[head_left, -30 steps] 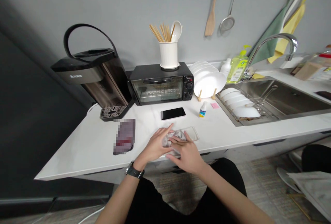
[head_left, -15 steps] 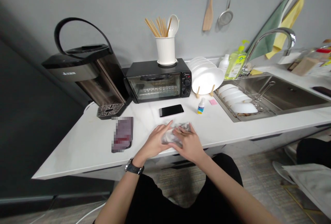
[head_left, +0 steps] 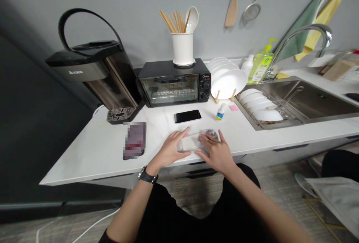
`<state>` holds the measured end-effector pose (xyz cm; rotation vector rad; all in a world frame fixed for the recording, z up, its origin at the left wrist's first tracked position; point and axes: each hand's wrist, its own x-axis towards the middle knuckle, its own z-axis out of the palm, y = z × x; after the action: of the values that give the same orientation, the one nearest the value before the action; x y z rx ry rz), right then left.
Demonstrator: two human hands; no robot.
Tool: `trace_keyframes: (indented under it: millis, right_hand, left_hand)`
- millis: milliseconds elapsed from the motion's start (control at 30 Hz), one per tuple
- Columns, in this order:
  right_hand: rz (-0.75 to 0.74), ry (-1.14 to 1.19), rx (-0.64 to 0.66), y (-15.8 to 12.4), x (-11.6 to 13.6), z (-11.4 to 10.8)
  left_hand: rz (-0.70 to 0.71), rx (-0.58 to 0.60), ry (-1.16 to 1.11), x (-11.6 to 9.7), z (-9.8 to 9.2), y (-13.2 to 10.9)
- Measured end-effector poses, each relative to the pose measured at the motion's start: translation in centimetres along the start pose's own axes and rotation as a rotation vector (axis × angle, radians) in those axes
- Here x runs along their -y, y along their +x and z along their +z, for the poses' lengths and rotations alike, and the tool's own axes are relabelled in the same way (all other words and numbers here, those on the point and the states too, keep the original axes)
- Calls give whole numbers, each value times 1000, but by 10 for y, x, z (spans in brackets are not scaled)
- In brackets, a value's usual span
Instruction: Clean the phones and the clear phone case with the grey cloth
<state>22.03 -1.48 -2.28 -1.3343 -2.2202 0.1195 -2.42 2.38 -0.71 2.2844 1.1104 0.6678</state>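
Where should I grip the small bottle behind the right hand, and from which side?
Probably around the labelled body of the small bottle, pinched left and right, coming from the counter's near edge. It stands upright and narrow, with the phone lying to its left and the pink note to its right. The right hand seems nearest, but rests on crumpled grey material.

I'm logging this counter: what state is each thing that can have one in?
Clear piece: partly covered
Soft material: crumpled
Left hand: spread, at clear piece's left end
Right hand: laid on the soft material
Phone: face up, dark
Small bottle: upright, capped
Toaster oven: shut
Tap: no water visible
Plates: standing on edge
Bowls: tilted, in a row
Dispenser handle: raised
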Motion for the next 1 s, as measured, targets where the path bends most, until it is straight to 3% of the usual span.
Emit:
trace_keyframes:
  millis: [100,200,333,433,500,567,733,800,900,1000]
  right_hand:
    - [-58,92,16,12,35,21]
    - [-105,197,50,12,50,24]
    - [-90,169,88,-5,18,1]
    - [-26,60,28,-16,-14,-14]
    - [12,3,-20,-16,-19,-13]
    - [28,-13,-49,-11,-8,-3]
    - [-62,118,-14,10,46,29]
    - [-87,164,20,13,50,31]
    - [-80,147,64,10,26,17]
    - [-4,59,27,1,-10,-6]
  left_hand:
    - [-1,-8,-31,3,0,-2]
    - [-21,-12,-55,3,-2,-4]
    - [-27,0,-28,-1,-3,-5]
    - [-25,-3,-15,-3,-2,-3]
    - [-17,-1,-12,-3,-1,-1]
    - [-4,4,-10,-3,1,0]
    - [-21,6,-22,1,2,-1]
    - [-46,-2,-30,2,0,-2]
    - [-39,9,-26,2,-1,-4]
    - [-32,3,-11,0,-1,-3]
